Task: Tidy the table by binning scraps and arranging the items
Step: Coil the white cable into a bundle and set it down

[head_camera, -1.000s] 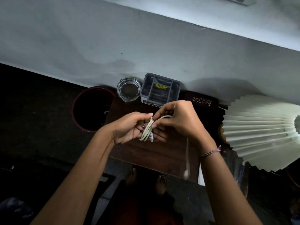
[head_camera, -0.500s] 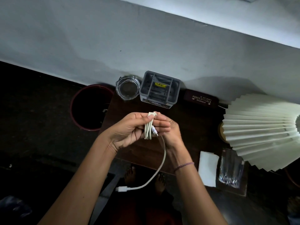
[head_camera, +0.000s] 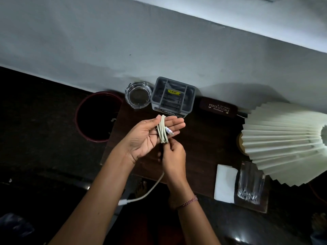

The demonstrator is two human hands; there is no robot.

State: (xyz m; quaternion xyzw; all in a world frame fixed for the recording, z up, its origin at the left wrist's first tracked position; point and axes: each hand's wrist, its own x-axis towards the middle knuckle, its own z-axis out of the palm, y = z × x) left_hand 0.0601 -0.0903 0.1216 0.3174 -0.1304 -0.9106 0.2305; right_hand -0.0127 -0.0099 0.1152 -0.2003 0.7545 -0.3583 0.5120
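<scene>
1. Lamp (head_camera: 283, 140) x1: big pleated shade overhangs the right of the worktop (head_camera: 203, 138). Risk: a right elbow swing while winding could clip it & tip it; it looks light.
2. Bin (head_camera: 99, 117) x1: on the floor, just left of the worktop edge, a few pale scraps inside. Risk: low; a dropped cable could fall in w/ the scraps.
3. Caddy (head_camera: 173, 98) x1: grey, w/ compartments, at the back edge by the wall. Prob. where the cable goes; a loose coil may spring open on the way in.
4. Case (head_camera: 218, 108) x1: dark specs case right of caddy. No risk seen.
5. Ashtray (head_camera: 138, 98) x1: clear glass, betw. bin & caddy, near the left edge. A nudge leftward could send it off.
6. Glass (head_camera: 250, 184) x1: front right, near the front edge, just under the shade. Fragile, tall; a forearm brush could knock it off.
7. Napkin (head_camera: 225, 183) x1: white, just left of glass, partly over the front edge. Could slide off.
8. Cable (head_camera: 162, 131) x1: white, several loops across left hand (head_camera: 146, 138), held above the worktop centre. Left grip wide, palm up, fingers flat; loops only rest there, so could slip off or unwind. Right hand (head_camera: 172, 156) grip narrow, pinching the strand just below the coil.
9. Plug (head_camera: 123, 202) x1: on the free tail hanging below the worktop front. Could snag the edge or swing as the tail gets pulled in.
</scene>
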